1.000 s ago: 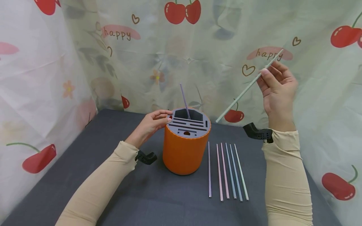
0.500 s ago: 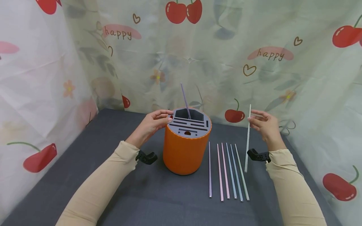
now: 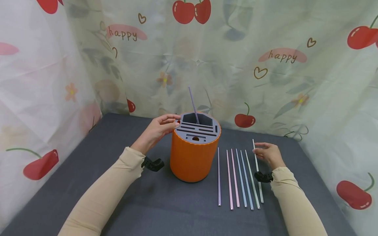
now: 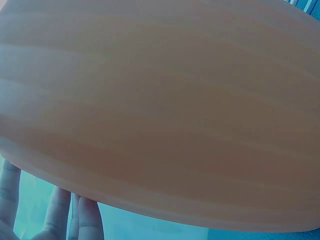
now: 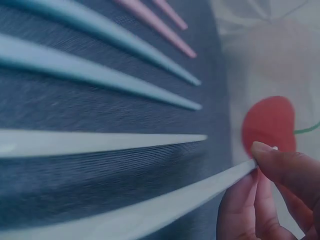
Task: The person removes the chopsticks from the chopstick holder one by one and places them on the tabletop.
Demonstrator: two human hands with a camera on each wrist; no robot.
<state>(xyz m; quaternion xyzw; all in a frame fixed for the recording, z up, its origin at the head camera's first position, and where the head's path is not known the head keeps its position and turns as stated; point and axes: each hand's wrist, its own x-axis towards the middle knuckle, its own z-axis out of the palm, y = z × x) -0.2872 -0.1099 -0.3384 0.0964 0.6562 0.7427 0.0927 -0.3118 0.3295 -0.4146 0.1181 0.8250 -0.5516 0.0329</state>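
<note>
An orange round knife block (image 3: 193, 160) with a grey slotted top stands upright on the table. My left hand (image 3: 156, 131) rests at its left rim, fingers fairly straight, thumb on the edge of the top; the left wrist view shows several fingertips passing behind that rim. A purple chopstick (image 3: 192, 102) leans up out of the rear compartment. To the right, my right hand (image 3: 268, 155) pinches a pale green chopstick (image 5: 190, 197) near its thin end between thumb and fingers. It slants beside a similar pale green chopstick (image 3: 252, 179), the last in a row on the table.
Left of that green one, the row holds two blue chopsticks (image 3: 241, 178), two pink chopsticks (image 3: 229, 180) and a purple chopstick (image 3: 219, 177), all pointing away from me. A cherry-print curtain (image 3: 183, 65) hangs behind the dark tabletop (image 3: 165, 209).
My right hand has come down from high at the right, bringing its chopstick from a raised slant to low beside the row. My left hand has stayed at the knife block.
</note>
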